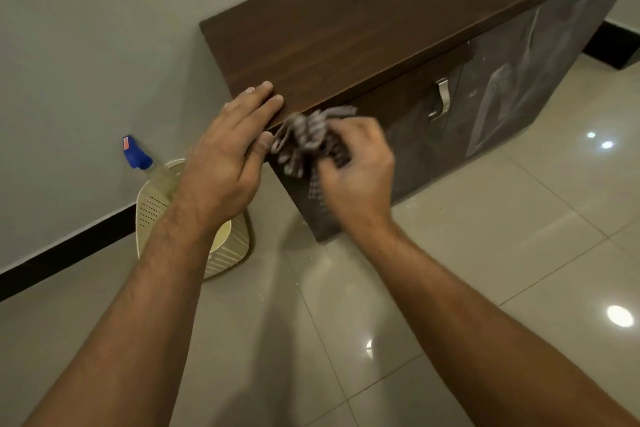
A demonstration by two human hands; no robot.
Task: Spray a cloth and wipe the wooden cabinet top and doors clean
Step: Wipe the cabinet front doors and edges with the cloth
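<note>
A dark wooden cabinet runs along the wall, its top [346,28] bare and its doors [408,135] below with a metal handle [441,97]. My right hand [356,173] is closed around a grey knobbly cloth [304,139], held against the front near the cabinet's left corner; the cloth is blurred. My left hand [228,156] rests flat on the left front corner of the top, fingers spread and thumb beside the cloth. A spray bottle with a blue trigger head [136,154] stands in a cream basket [225,253] on the floor, left of the cabinet.
The grey wall [86,45] with a black skirting strip meets glossy beige floor tiles [485,253]. The cream perforated basket sits against the wall below my left forearm. The right-hand doors look smeared with pale streaks [512,80].
</note>
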